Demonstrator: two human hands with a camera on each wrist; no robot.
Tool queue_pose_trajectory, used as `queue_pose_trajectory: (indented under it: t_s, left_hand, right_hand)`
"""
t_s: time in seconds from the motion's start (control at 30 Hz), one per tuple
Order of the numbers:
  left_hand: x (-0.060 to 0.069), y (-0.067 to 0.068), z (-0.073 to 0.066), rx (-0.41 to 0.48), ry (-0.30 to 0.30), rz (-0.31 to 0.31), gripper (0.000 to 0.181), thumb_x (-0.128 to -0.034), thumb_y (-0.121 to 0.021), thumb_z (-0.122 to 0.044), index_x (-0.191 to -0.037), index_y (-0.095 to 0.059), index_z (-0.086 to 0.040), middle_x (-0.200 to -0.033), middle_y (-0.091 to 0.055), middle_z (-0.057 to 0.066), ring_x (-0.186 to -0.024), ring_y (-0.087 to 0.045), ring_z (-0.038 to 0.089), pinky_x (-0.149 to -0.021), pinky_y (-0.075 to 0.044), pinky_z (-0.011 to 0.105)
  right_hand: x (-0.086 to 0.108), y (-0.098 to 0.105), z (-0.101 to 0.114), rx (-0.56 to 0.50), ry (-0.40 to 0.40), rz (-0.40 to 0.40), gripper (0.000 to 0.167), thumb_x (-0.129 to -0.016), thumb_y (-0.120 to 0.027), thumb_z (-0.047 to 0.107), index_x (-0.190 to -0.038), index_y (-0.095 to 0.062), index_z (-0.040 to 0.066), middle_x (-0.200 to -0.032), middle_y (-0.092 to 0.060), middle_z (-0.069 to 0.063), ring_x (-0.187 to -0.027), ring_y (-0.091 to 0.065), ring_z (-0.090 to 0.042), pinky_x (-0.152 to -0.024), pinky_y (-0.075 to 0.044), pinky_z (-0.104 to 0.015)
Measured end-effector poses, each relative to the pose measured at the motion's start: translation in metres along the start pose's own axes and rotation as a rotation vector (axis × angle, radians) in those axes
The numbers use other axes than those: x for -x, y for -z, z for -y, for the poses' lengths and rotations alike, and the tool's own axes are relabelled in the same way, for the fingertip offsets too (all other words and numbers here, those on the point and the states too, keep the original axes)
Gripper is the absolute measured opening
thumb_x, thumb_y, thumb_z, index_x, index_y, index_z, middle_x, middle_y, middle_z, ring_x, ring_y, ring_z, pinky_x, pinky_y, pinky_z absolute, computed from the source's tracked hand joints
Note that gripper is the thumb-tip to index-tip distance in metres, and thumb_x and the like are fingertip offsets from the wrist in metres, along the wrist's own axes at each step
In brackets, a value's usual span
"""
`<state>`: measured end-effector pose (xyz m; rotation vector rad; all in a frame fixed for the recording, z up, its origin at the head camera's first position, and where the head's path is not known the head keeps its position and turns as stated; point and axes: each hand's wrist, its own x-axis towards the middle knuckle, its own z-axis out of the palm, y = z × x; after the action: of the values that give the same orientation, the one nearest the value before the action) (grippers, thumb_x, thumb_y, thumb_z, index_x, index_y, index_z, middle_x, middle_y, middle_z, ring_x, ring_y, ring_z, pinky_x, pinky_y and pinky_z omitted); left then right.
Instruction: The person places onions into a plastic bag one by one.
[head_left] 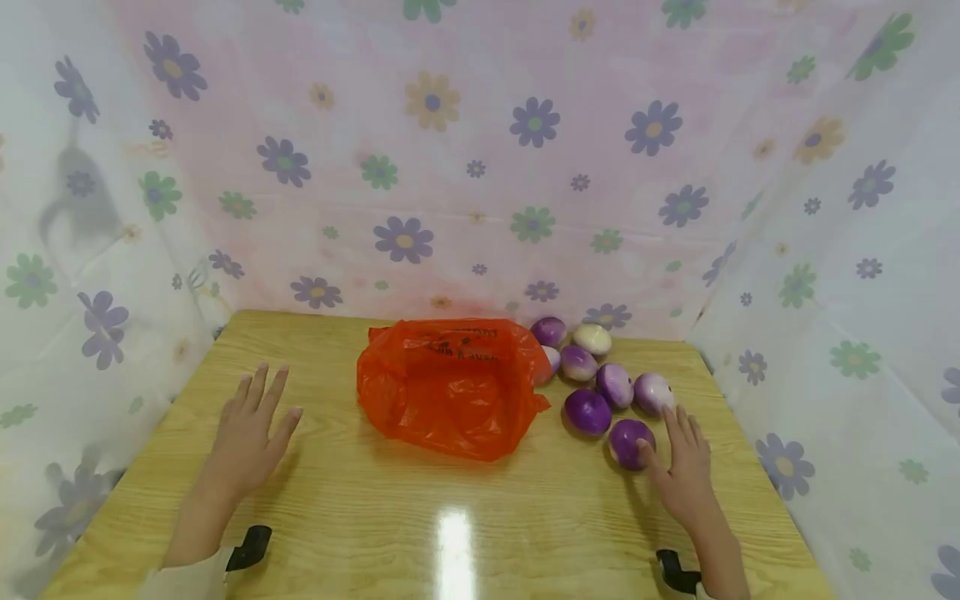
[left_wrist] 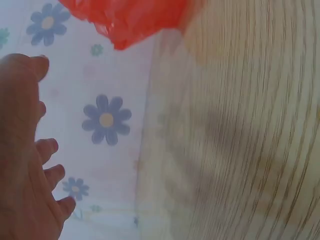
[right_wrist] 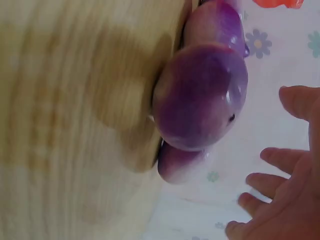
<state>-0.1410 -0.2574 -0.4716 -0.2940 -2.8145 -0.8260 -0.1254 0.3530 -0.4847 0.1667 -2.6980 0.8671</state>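
A red plastic bag point(head_left: 453, 417) with black print lies on the table, its mouth spread wide. To its right sit several glossy round purple-and-white vegetables, possibly onions or turnips; the nearest is deep purple point(head_left: 628, 442). My right hand point(head_left: 684, 479) hovers by that one with fingers extended, the thumb overlapping its edge in the head view. In the right wrist view, a gap separates the hand point(right_wrist: 290, 185) from the large purple vegetable point(right_wrist: 200, 97). Left of the bag, my left hand point(head_left: 243, 446) is held over the table, fingers spread, holding nothing.
The wooden table point(head_left: 360, 525) ends at a flowered curtain point(head_left: 480, 200) behind and on both sides. A pale cream vegetable point(head_left: 592, 338) sits at the back of the group. Black wrist mounts point(head_left: 251, 547) show at both wrists.
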Motion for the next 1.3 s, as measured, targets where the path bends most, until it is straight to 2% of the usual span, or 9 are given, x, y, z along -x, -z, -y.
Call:
queue_pose_trajectory:
  t_s: [0.17,0.33,0.57,0.63,0.8,0.97,1.1,1.17,1.3]
  left_hand:
    - [-0.006,-0.009,-0.015,0.194,-0.035,-0.008,0.070,-0.1077,-0.049,-0.031,-0.164,-0.012,-0.012,-0.168,-0.008,0.025,-0.149,-0.012,0.057,-0.109,-0.018,0.079]
    - [-0.010,-0.022,-0.026,0.296,-0.089,-0.034,0.069,-0.1061,-0.054,-0.026,-0.164,-0.017,-0.014,-0.167,-0.017,0.022,-0.149,-0.018,0.052,-0.111,-0.021,0.076]
    - [-0.022,-0.044,-0.038,0.360,-0.122,-0.075,0.071,-0.1022,-0.062,-0.023,-0.163,-0.024,-0.019,-0.166,-0.023,0.018,-0.151,-0.022,0.046,-0.113,-0.024,0.073]
    - [-0.026,-0.048,-0.042,0.358,-0.123,-0.074,0.074,-0.1009,-0.064,-0.025,-0.163,-0.024,-0.021,-0.167,-0.022,0.015,-0.151,-0.022,0.045,-0.112,-0.025,0.074]
    - [-0.037,-0.056,-0.050,0.350,-0.147,-0.075,0.079,-0.0978,-0.068,-0.028,-0.163,-0.024,-0.018,-0.169,-0.019,0.007,-0.152,-0.021,0.042,-0.113,-0.026,0.073]
    - [-0.050,-0.059,-0.058,0.412,-0.179,-0.088,0.081,-0.0951,-0.071,-0.024,-0.162,-0.026,-0.014,-0.169,-0.020,0.007,-0.153,-0.021,0.040,-0.114,-0.025,0.072]
    - [-0.059,-0.062,-0.061,0.459,-0.204,-0.078,0.083,-0.0933,-0.072,-0.022,-0.162,-0.026,-0.019,-0.169,-0.020,0.007,-0.153,-0.021,0.040,-0.115,-0.024,0.073]
    - [-0.064,-0.063,-0.060,0.467,-0.220,-0.073,0.085,-0.0921,-0.072,-0.021,-0.163,-0.024,-0.020,-0.169,-0.019,0.007,-0.154,-0.020,0.040,-0.114,-0.023,0.073]
    - [-0.071,-0.067,-0.058,0.487,-0.232,-0.070,0.090,-0.0899,-0.073,-0.018,-0.163,-0.022,-0.016,-0.169,-0.020,0.011,-0.153,-0.021,0.041,-0.115,-0.022,0.074]
  right_hand:
    - [0.004,-0.008,0.002,-0.117,-0.036,-0.027,0.075,-0.094,-0.069,0.012,-0.150,-0.029,-0.017,-0.150,-0.022,-0.049,-0.137,-0.019,-0.070,-0.108,-0.017,-0.081]
    - [0.009,-0.013,0.001,-0.122,-0.101,-0.040,0.076,-0.089,-0.075,0.009,-0.146,-0.033,-0.020,-0.147,-0.030,-0.047,-0.136,-0.027,-0.066,-0.106,-0.026,-0.077]
    - [0.011,-0.011,-0.001,-0.192,-0.297,0.102,0.095,-0.092,-0.076,0.024,-0.155,-0.015,-0.015,-0.155,-0.021,-0.042,-0.142,-0.021,-0.061,-0.111,-0.027,-0.073]
    - [0.011,-0.011,-0.002,-0.208,-0.326,0.132,0.097,-0.092,-0.076,0.024,-0.156,-0.013,-0.014,-0.157,-0.019,-0.041,-0.142,-0.022,-0.061,-0.112,-0.028,-0.071]
    - [0.009,-0.014,-0.002,-0.236,-0.324,0.147,0.095,-0.092,-0.076,0.020,-0.155,-0.014,-0.015,-0.157,-0.021,-0.040,-0.139,-0.031,-0.059,-0.112,-0.032,-0.067]
    - [0.009,-0.017,-0.003,-0.230,-0.291,0.112,0.086,-0.092,-0.076,0.014,-0.153,-0.024,-0.014,-0.149,-0.036,-0.039,-0.132,-0.046,-0.053,-0.108,-0.040,-0.061]
    - [0.008,-0.018,-0.003,-0.230,-0.284,0.109,0.083,-0.091,-0.077,0.012,-0.152,-0.027,-0.015,-0.144,-0.043,-0.040,-0.127,-0.051,-0.054,-0.105,-0.047,-0.055]
    - [0.006,-0.017,-0.004,-0.244,-0.283,0.109,0.082,-0.090,-0.077,0.011,-0.151,-0.029,-0.015,-0.144,-0.044,-0.039,-0.125,-0.053,-0.053,-0.102,-0.051,-0.048]
    - [0.004,-0.016,-0.005,-0.283,-0.301,0.106,0.081,-0.088,-0.079,0.010,-0.150,-0.033,-0.013,-0.140,-0.048,-0.037,-0.122,-0.057,-0.050,-0.092,-0.054,-0.023]
